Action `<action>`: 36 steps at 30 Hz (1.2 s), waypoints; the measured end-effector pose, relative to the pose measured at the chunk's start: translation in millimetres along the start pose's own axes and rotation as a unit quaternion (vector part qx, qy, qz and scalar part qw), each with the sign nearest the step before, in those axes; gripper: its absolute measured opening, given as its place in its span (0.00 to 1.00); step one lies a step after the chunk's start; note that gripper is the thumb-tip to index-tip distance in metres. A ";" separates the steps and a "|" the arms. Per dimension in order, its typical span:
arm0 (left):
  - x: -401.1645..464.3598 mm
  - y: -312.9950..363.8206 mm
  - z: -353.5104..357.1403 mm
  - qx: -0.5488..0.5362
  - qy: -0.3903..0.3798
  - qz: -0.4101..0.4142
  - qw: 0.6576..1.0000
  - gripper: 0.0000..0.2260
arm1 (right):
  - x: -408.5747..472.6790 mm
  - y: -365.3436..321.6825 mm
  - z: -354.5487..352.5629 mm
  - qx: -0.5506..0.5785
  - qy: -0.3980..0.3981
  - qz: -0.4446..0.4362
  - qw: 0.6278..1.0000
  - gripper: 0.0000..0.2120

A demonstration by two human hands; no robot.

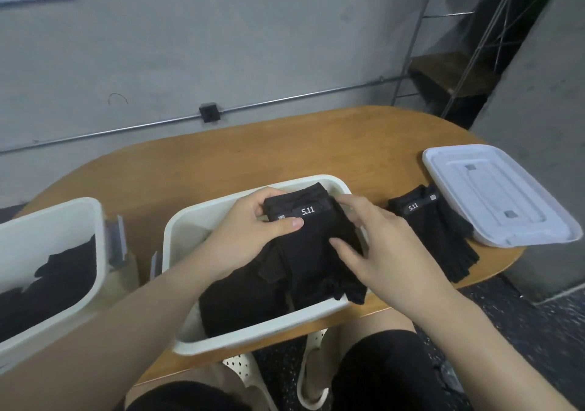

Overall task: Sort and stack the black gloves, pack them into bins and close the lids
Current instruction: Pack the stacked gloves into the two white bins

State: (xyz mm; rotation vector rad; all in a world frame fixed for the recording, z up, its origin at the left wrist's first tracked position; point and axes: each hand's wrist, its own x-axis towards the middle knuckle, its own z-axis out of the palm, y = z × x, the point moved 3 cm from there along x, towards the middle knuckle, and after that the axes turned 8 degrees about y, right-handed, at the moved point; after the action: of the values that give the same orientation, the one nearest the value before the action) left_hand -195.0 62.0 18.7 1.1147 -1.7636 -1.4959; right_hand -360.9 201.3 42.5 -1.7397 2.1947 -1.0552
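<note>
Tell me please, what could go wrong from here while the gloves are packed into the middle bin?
1. The glove stack held by the left hand and right hand overhangs the middle bin at its near rim; the lid might not close.
2. The loose gloves near the table edge could slide off.
3. The middle bin juts past the table edge and could tip.

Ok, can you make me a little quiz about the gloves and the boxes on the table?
1. True or false: the white lid is closed on the middle bin.
2. What is printed on the glove stack the hands hold?
3. Where do the spare gloves lie? A) in the left bin B) on the table beside the lid C) on the floor

Key: 1 false, the lid lies on the table. 2 "5.11". 3 B. The left hand grips the stack; the right hand presses it.
</note>
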 end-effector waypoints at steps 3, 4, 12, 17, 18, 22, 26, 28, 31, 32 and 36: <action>1.0 -3.9 0.3 0.001 0.008 0.001 1.000 0.12 | -4.4 7.3 -2.7 -0.001 -0.023 0.005 1.000 0.29; 1.6 -4.8 0.3 0.001 0.010 0.001 1.000 0.12 | -5.6 10.3 -3.5 0.012 -0.041 0.015 0.999 0.31; 9.8 -11.1 1.2 0.038 0.008 0.000 0.999 0.10 | -11.1 11.4 -7.1 0.015 -0.095 -0.017 0.995 0.34; 18.8 -19.3 5.4 0.067 -0.012 -0.011 0.998 0.11 | -11.6 13.5 -1.3 -0.017 -0.079 -0.041 0.996 0.30; 21.0 -20.3 6.0 0.074 -0.019 -0.013 0.997 0.10 | -11.2 14.4 -0.5 -0.018 -0.078 -0.039 0.996 0.29; 26.7 -21.3 12.3 0.101 -0.039 -0.016 0.994 0.08 | -12.8 16.9 1.4 -0.026 -0.076 -0.050 0.996 0.27; 32.7 -28.6 21.2 0.123 -0.053 -0.016 0.991 0.06 | -16.8 19.6 4.0 -0.017 -0.060 -0.058 0.996 0.24; 35.9 -31.3 22.7 0.128 -0.052 -0.016 0.990 0.06 | -19.3 21.7 6.2 -0.013 -0.051 -0.062 0.997 0.22; 35.9 -31.7 23.0 0.136 -0.052 -0.009 0.989 0.06 | -22.9 22.5 9.5 -0.015 -0.041 -0.063 0.997 0.22; 35.4 -33.0 22.7 0.147 -0.052 0.001 0.988 0.06 | -24.0 22.4 10.9 -0.015 -0.039 -0.064 0.997 0.24; 29.4 -34.8 23.6 0.241 -0.047 0.064 0.967 0.10 | -27.2 24.5 13.9 -0.028 -0.025 -0.062 0.997 0.25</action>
State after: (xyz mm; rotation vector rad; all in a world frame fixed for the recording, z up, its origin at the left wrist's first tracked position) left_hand -221.2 47.3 -22.9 1.1389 -2.2959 -1.0846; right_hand -364.6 221.7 9.4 -1.9258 2.1313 -0.9733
